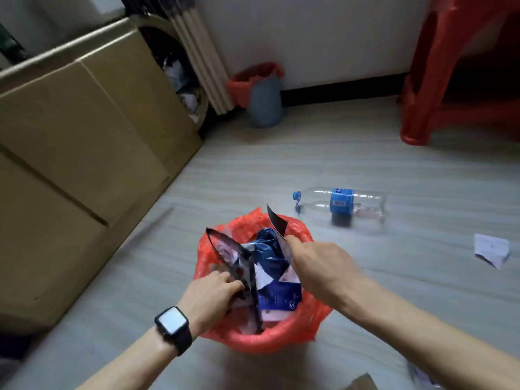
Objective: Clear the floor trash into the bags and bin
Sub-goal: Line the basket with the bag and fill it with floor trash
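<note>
Glossy black-and-silver film, creased into a long pointed wrapper point(233, 266), is pinched in the left hand point(213, 294), whose fingers curl closed around its lower part over the bin's mouth; a dark square-faced watch point(172, 322) sits on that wrist. The right hand point(318, 268) is clenched too, thumb and fingers gripping a stiff card point(277, 220), dark on its shown face with a white edge, that stands up at the far rim. Between the two hands lies crumpled blue-and-white packaging point(274, 277), smooth and shiny, filling the bin. The bin is lined with a thin, wrinkled red bag point(259, 340) folded over its round rim. Beyond it on the pale, streaked floor point(253, 170) lies a clear plastic bottle point(340, 205) on its side, blue cap and blue label. A scrap of white paper point(492, 249) lies well off to the right. A second red-lined grey bin point(264, 99) stands by the wall, near cardboard boxes point(78, 142) and a red plastic stool point(455, 74).
</note>
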`<state>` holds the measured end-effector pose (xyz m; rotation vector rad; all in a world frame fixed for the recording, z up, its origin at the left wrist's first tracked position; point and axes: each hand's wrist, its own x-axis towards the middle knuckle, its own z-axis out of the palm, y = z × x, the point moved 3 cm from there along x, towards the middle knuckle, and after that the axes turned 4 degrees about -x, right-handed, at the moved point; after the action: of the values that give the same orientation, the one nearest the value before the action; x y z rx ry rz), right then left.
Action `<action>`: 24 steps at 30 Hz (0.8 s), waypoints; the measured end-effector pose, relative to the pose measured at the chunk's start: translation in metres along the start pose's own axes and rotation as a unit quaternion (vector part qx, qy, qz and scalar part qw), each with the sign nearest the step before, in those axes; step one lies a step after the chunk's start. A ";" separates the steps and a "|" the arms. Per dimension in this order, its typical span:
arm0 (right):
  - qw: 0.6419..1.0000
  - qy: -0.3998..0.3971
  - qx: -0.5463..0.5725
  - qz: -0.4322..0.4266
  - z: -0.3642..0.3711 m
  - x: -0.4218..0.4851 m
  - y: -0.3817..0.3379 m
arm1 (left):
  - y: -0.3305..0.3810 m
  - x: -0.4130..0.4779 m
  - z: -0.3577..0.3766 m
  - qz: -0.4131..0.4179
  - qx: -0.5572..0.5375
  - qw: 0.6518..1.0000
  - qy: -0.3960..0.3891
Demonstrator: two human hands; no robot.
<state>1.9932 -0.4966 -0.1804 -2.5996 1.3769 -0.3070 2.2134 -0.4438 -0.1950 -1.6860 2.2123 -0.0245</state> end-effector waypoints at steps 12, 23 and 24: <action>0.992 -0.084 -0.037 -0.087 0.047 0.002 -0.022 | -0.042 -0.008 -0.031 -0.014 -0.206 0.969 0.132; 0.967 -0.226 -0.079 -0.091 0.072 0.038 -0.011 | -0.046 0.050 0.039 0.073 -0.090 0.992 -0.050; 0.962 -0.246 -0.087 -0.078 0.075 0.042 -0.012 | -0.044 0.054 0.046 0.074 -0.102 0.990 -0.060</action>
<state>2.0452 -0.5198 -0.2456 -2.6669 1.0643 0.4371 2.2555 -0.4978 -0.2431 -1.5733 2.3064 0.3430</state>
